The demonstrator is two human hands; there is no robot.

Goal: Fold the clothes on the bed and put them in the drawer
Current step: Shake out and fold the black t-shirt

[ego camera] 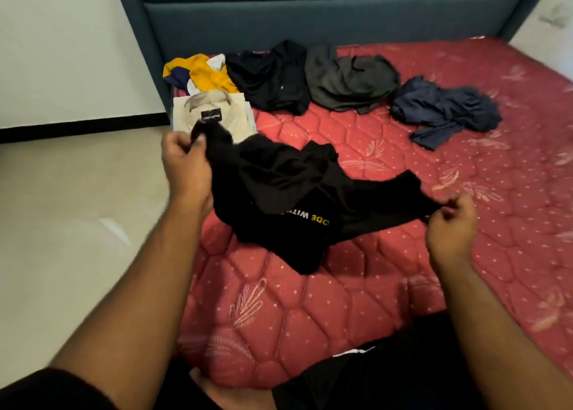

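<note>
Both hands' grips, left hand (183,157) and right hand (451,216), pinch the black shirt (279,192) (print half-hidden).

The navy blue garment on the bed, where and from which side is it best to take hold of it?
Probably by the flat end that sticks out toward the near edge of the navy garment, reaching in from the near side. The rest is a crumpled heap with no clear edge to pinch.

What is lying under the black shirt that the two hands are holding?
Under the black shirt, the red mattress shows around it. Its upper left corner, gripped by the left hand, overlaps the beige shirt. Whatever lies beneath its middle is covered.
</note>
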